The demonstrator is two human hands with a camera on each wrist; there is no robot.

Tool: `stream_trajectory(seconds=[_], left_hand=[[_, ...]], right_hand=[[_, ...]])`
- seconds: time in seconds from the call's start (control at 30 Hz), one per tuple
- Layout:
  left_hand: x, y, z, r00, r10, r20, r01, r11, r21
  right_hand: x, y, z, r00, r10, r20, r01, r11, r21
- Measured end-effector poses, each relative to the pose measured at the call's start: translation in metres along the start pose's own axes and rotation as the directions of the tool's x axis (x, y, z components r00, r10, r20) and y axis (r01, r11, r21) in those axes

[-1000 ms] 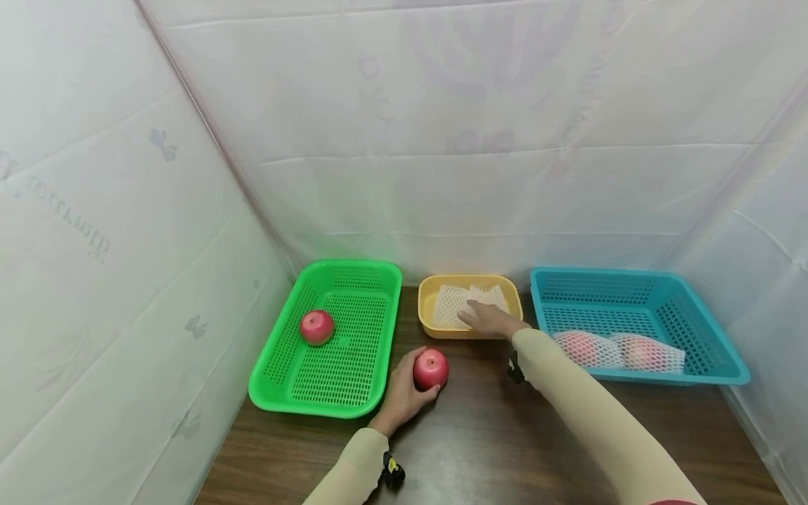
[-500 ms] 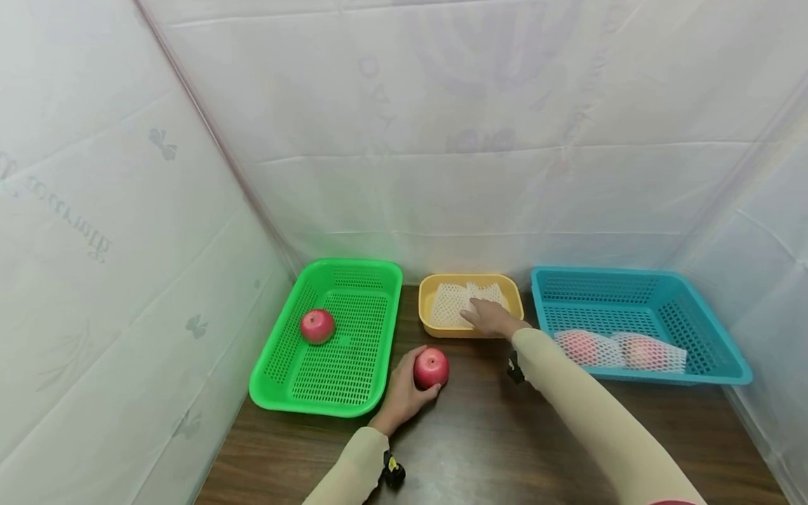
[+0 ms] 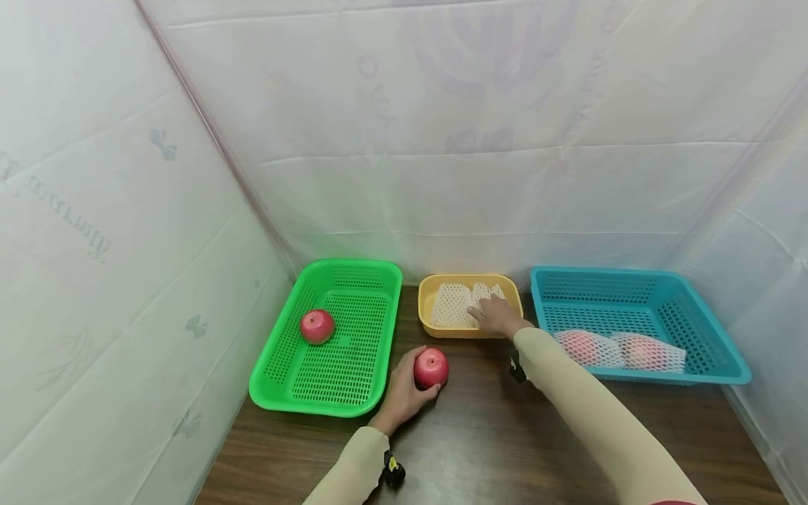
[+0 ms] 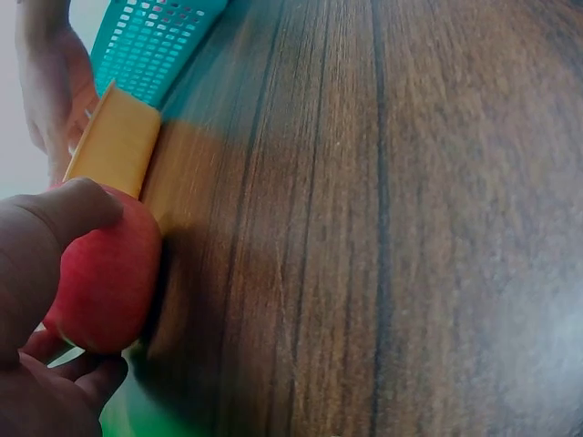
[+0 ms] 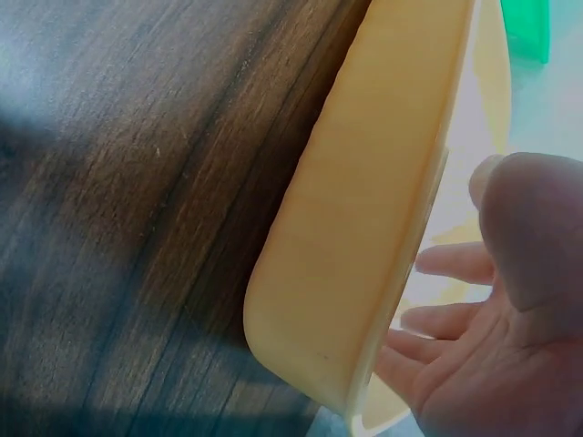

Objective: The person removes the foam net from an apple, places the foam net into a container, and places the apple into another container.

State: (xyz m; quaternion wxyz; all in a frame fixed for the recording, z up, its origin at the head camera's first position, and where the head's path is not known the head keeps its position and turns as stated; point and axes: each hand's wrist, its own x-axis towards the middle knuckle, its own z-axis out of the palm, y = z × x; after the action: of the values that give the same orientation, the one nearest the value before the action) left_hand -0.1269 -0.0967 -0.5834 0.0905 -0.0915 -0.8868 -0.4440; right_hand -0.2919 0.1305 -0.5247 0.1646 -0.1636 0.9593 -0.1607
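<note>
Free bench [image 3: 482,396] is running between the apple [image 3: 432,369] and right sleeve [image 3: 577,396]. The yellow basket [image 3: 449,333] is blocking the far end.

The left wall sheet [image 3: 126,294] bears faint, reversed cursive lettering [image 3: 68,216], not reliably legible. The rear wall sheet [image 3: 391,193] carries a pale character resembling O [image 3: 367,66], nearer its left edge; adjacent characters are indistinct.

1 apple [image 3: 318,327] in left basket [image 3: 344,372], nearer apple [image 3: 433,368] before middle tray [image 3: 463,334], nets [image 3: 451,306] in tray, 2 apples [image 3: 642,351] in right basket [image 3: 600,317]
</note>
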Motion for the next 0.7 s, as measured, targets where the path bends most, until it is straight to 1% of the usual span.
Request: stream_trajectory(seconds=[0.1, 0.2, 0.43, 0.5, 0.57, 0.63, 0.7], left_hand=[[0.001, 0.003, 0.0, 1.0, 0.007, -0.004, -0.007, 0.999, 0.036], [0.003, 0.006, 0.0, 1.0, 0.011, -0.005, -0.011, 0.995, 0.101], [0.01, 0.019, -0.002, 0.999, -0.043, 0.028, 0.035, 0.972, 0.234], [0.013, 0.024, -0.004, 0.997, -0.06, 0.043, 0.045, 0.959, 0.278], [0.017, 0.029, -0.006, 0.994, -0.078, 0.07, 0.05, 0.939, 0.34], [0.021, 0.034, -0.008, 0.99, -0.096, 0.102, 0.047, 0.915, 0.4], [0.024, 0.039, -0.009, 0.984, -0.113, 0.135, 0.039, 0.887, 0.461]], right_hand=[[-0.002, 0.0, -0.001, 0.999, -0.009, -0.032, 0.01, 1.0, 0.016], [-0.004, 0.0, -0.002, 0.999, -0.014, -0.048, 0.015, 1.0, 0.02], [-0.006, 0.001, -0.002, 0.996, -0.019, -0.086, 0.022, 0.999, 0.026], [-0.007, 0.001, -0.002, 0.995, -0.03, -0.097, 0.033, 0.999, 0.029], [-0.008, 0.001, -0.002, 0.993, -0.05, -0.111, 0.054, 0.998, 0.032], [-0.011, 0.0, -0.002, 0.989, -0.072, -0.129, 0.077, 0.996, 0.034], [-0.013, -0.001, -0.002, 0.984, -0.098, -0.149, 0.104, 0.994, 0.031]])
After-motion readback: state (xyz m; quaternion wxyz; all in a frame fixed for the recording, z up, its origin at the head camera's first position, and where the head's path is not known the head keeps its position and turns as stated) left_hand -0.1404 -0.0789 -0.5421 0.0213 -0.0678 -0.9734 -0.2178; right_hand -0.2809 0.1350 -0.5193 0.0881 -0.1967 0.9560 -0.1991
